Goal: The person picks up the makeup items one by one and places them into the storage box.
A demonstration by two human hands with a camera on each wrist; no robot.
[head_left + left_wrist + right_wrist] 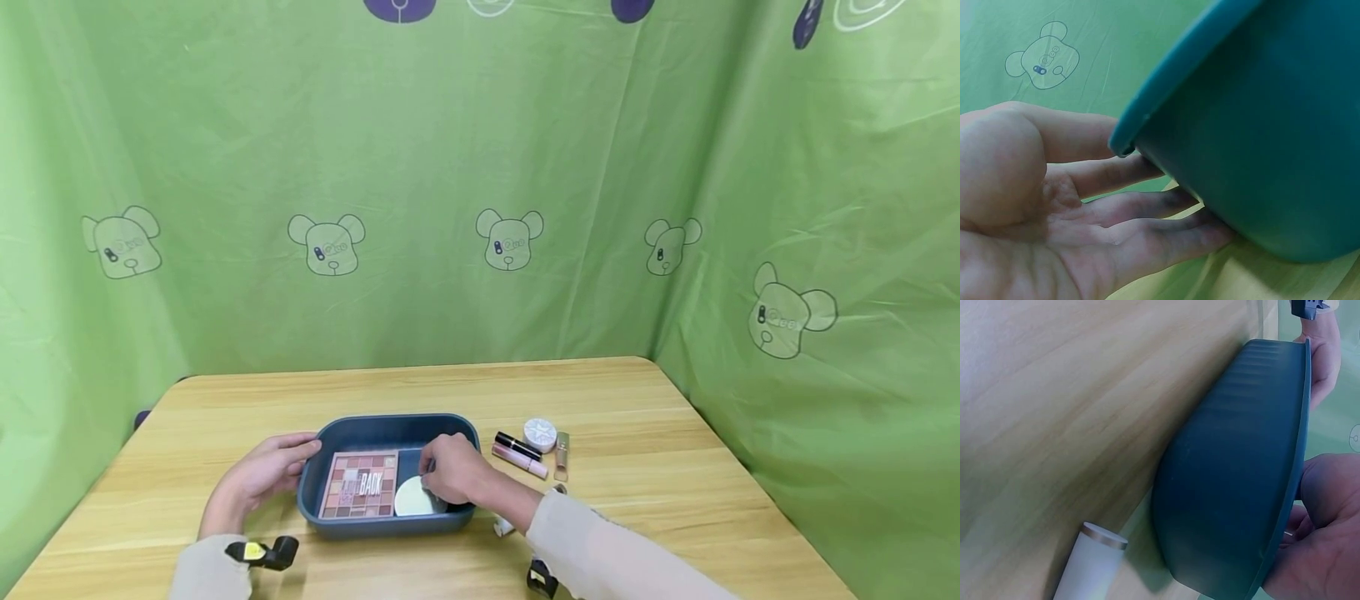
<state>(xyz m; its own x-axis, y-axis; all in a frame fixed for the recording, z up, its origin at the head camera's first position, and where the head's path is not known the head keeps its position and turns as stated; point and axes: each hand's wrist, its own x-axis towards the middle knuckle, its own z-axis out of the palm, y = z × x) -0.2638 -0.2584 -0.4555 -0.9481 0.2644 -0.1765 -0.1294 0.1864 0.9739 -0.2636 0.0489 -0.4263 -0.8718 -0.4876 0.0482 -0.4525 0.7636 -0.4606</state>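
The left hand [272, 467] reaches forward, palm turned in toward the right hand [456, 468]; its fingers [1147, 240] extend nearly straight, side by side, with the thumb [1079, 134] above them. Behind it, the wrist [219, 515] runs back into a pale sleeve [213, 571]. The right hand bends downward, back uppermost, thumb and fingers curled toward one another, tips partly hidden. Its bare wrist leads into a sleeved forearm [611, 546] slanting in from behind and rightward.
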